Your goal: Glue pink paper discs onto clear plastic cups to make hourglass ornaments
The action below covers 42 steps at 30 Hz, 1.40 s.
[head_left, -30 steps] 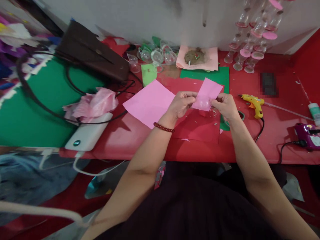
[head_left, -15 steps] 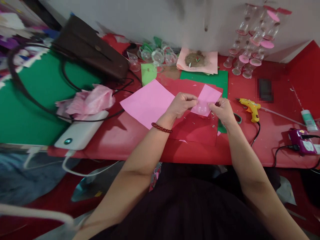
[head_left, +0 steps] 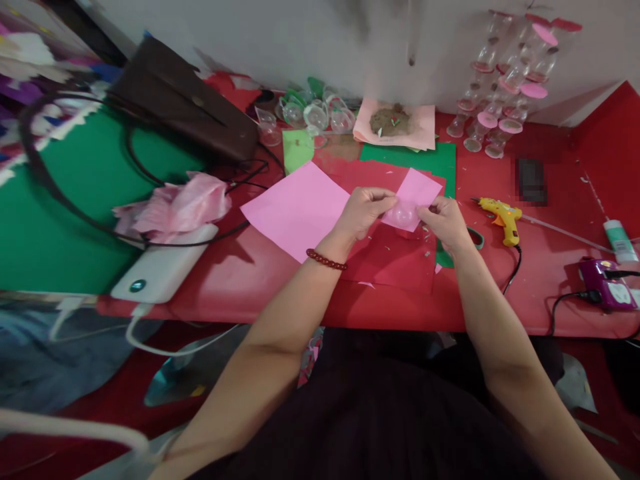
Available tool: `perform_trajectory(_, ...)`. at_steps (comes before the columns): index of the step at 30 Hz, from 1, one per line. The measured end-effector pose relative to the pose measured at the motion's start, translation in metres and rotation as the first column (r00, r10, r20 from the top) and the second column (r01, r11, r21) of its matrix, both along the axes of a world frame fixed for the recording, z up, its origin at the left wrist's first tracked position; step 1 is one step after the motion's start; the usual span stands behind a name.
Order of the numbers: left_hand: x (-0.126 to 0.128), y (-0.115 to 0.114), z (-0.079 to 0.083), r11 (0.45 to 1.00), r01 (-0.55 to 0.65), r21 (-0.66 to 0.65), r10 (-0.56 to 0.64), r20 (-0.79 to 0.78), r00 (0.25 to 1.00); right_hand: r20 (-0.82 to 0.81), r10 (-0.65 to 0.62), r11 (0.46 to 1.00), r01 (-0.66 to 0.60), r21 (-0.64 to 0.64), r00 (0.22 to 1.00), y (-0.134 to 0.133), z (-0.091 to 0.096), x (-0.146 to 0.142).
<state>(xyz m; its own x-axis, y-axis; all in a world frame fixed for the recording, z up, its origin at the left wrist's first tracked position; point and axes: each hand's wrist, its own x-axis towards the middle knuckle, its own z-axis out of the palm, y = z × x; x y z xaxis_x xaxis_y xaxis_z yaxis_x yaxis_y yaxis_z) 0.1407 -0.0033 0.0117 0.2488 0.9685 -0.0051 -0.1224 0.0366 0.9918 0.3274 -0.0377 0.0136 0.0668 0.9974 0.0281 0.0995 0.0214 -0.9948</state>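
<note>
A small pink paper piece is held over the red sheets between both hands. Against its lower half lies a clear plastic cup-like piece, its exact shape hard to make out. My left hand pinches the paper's left edge between thumb and fingers. At the right edge, my right hand pinches with thumb and forefinger. Left of my hands a larger pink sheet lies flat. Red sheets with small paper scraps are underneath.
A yellow glue gun lies to the right, near a scissors handle. Clear hourglass shapes stand stacked at back right. A brown bag, a white power bank and pink cloth occupy the left side.
Almost nothing differs. Both hands stay pinched on the pink paper in the same place; the view has shifted very slightly.
</note>
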Motion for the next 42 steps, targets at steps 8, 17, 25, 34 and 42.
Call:
perform_trajectory(8, 0.002, -0.008, 0.006, 0.970, 0.213, -0.116, -0.197, 0.140, 0.970, 0.022, -0.121, 0.993, 0.121, -0.015, 0.992, 0.001, -0.001, 0.002)
perform_trajectory(17, 0.006, -0.003, 0.000, 0.974, 0.131, -0.186, -0.064, 0.326, 0.943, -0.078, -0.054, 0.996, 0.048, -0.073, 0.995, -0.001, -0.006, -0.009)
perform_trajectory(25, 0.021, -0.010, -0.002, 0.988, 0.042, -0.150, 0.022, 0.402, 0.916, -0.190, -0.074, 0.995, 0.060, -0.082, 0.979, -0.004, -0.004, -0.016)
perform_trajectory(34, 0.022, -0.015, 0.000, 0.994, 0.072, -0.082, -0.041, 0.330, 0.943, -0.160, -0.068, 0.996, 0.058, -0.069, 0.985, -0.006, -0.003, -0.018)
perform_trajectory(42, 0.027, -0.015, -0.008, 0.993, 0.084, -0.081, -0.047, 0.377, 0.925, -0.219, -0.094, 0.992, 0.073, -0.099, 0.971, -0.007, -0.003, -0.020)
